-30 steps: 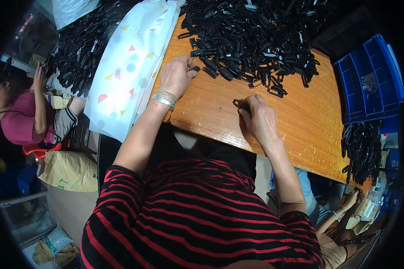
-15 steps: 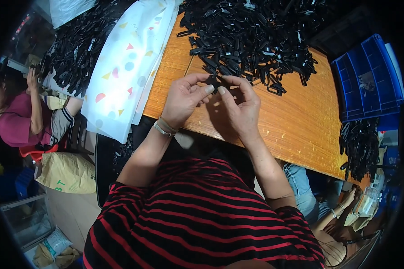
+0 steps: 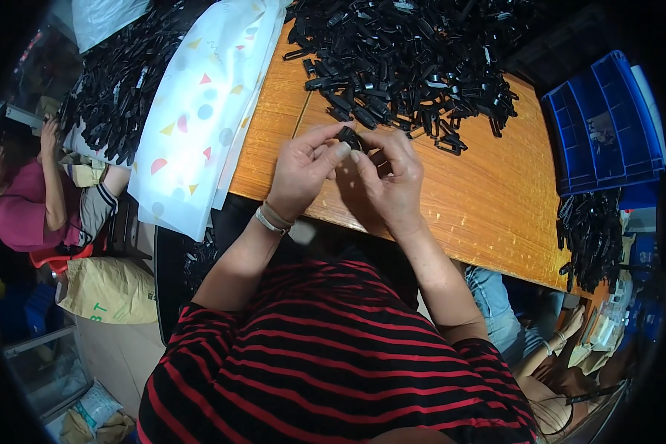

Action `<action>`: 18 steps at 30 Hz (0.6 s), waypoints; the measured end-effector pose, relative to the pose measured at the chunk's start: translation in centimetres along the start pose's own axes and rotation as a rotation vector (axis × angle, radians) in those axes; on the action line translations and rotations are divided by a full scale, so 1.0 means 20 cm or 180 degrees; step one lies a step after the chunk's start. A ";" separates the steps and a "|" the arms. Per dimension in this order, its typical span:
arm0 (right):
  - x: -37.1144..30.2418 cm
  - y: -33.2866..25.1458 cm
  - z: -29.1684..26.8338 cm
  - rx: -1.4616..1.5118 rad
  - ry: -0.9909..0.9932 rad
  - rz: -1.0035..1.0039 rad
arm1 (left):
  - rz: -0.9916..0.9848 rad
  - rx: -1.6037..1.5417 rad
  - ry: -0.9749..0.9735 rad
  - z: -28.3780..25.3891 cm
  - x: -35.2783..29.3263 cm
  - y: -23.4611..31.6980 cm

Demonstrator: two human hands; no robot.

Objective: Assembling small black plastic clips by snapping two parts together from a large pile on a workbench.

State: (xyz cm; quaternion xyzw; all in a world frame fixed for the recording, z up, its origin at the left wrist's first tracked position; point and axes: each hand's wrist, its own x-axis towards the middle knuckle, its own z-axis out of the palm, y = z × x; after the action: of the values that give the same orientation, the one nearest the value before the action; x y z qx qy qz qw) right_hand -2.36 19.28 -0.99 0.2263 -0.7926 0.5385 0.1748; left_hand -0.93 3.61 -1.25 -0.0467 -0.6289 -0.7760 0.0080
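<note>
Over the near part of the wooden table (image 3: 466, 207), both hands meet at a small black plastic part (image 3: 349, 136). My left hand (image 3: 300, 174) pinches it between thumb and fingers from the left. From the right, my right hand (image 3: 396, 177) has its thumb and bent fingers closed on the same part. The fingers cover much of it, so its exact shape is hidden. Just beyond my fingertips lies a large heap of loose black plastic pieces (image 3: 422, 66), many long and narrow, some with open loops.
A white sheet with coloured shapes (image 3: 163, 148) covers the table's left side. Another black heap (image 3: 118, 103) lies beyond it. At right stands a blue compartment tray (image 3: 586, 152), with black pieces (image 3: 592, 237) below it. Other people sit left (image 3: 29, 200) and lower right (image 3: 492, 311).
The black part has been turned between my fingertips, and my right fingers have curled in closer to it. The whole view has shifted slightly.
</note>
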 end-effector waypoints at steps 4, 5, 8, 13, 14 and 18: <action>-0.05 0.00 0.04 -0.0141 0.0180 -0.0324 | 0.0516 0.0403 0.0138 0.04 -0.04 -0.03; -0.06 0.00 0.05 -0.0155 0.0196 -0.0305 | 0.0502 0.0398 0.0113 0.05 -0.05 -0.03; -0.10 0.00 0.06 0.0014 0.0223 0.0224 | 0.0437 0.0552 0.0130 0.06 -0.07 0.00; -0.15 -0.08 0.09 0.0168 -0.0363 0.0400 | 0.0414 0.0215 -0.0708 0.02 -0.06 0.00; -0.16 -0.08 0.10 0.0247 -0.0330 0.0410 | 0.0228 0.0102 -0.0661 0.03 -0.06 0.02; -0.16 -0.08 0.10 0.0308 -0.0451 0.0686 | -0.0058 0.0045 -0.0589 0.02 -0.07 0.02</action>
State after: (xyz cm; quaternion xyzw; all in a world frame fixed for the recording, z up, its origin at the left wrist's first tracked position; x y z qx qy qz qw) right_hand 1.24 17.39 -2.14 0.1853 -0.7958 0.5744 0.0484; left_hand 0.52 3.96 -0.92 -0.1125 -0.6328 -0.7640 -0.0568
